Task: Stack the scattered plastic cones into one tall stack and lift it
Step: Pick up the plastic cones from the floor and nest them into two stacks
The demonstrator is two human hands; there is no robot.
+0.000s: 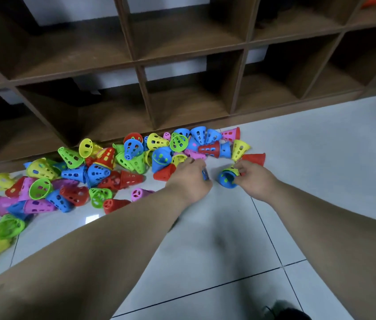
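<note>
Fingers (240,167) of the right hand (256,181) pinch a barely begun blue-and-yellow plastic cone stack (227,179), left hand (190,179) grips a blue plastic cone (205,175), scattered coloured cones (90,172) mostly unstacked.

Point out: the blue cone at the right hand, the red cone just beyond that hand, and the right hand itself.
blue cone (224,180), head view, inside its open mouth.
red cone (255,158), head view, middle of its side wall.
right hand (255,181), head view, back of the hand.
</note>
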